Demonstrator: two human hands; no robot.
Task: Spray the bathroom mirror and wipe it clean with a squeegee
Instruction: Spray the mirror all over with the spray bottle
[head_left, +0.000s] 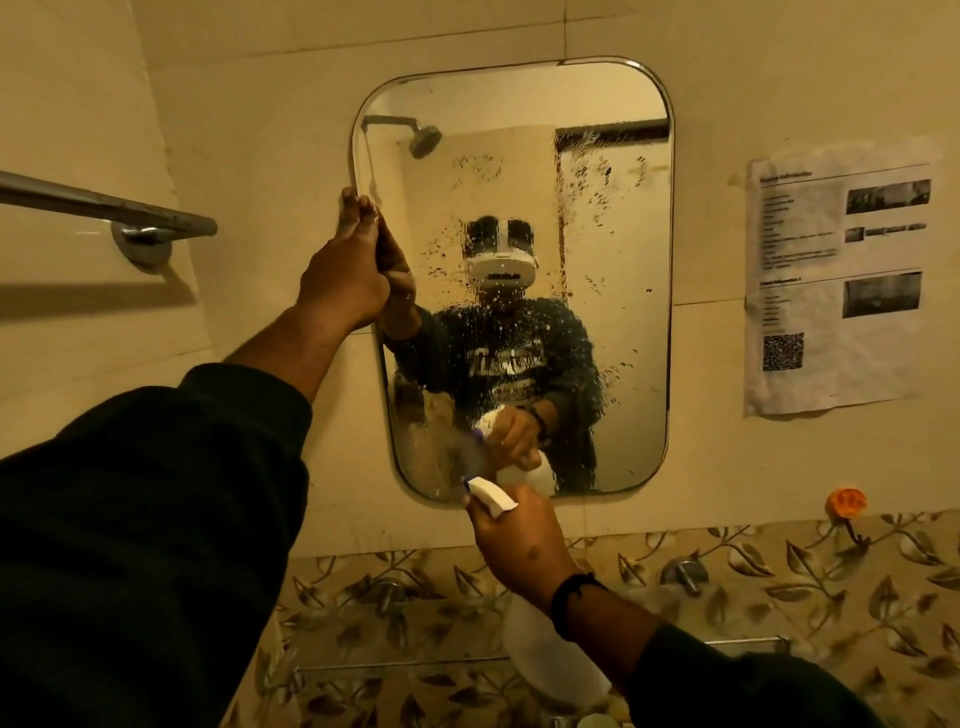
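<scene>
No brand or label could be read anywhere: the spray bottle (550, 660) showed plain white plastic, and the writing on the one printed sheet (836, 280) taped to the wall at three o'clock of the mirror (613, 338) was too small to make out, though a QR code sat at its lower left and three dark photographs ran down its right side. Pale lettering on the reflected dark sweater was blurred by droplets.

One mirror with rounded corners hung on the tiled wall, its glass speckled with spray, thickest across the middle and upper right. The left hand (345, 270) clasped the mirror's left edge at about nine o'clock, fingers curled round the rim. The right hand (519, 545) gripped the neck of the single spray bottle just below the mirror's six o'clock edge, the white nozzle head pointing up and left at the glass, the bottle body hanging down under the wrist. A dark band circled that wrist.

One metal towel bar (104, 208) stood at nine o'clock of the mirror. One orange hook (847, 503) was stuck to the wall at four o'clock. Two metal pegs (685, 574) jutted from the leaf-patterned tiles below.
</scene>
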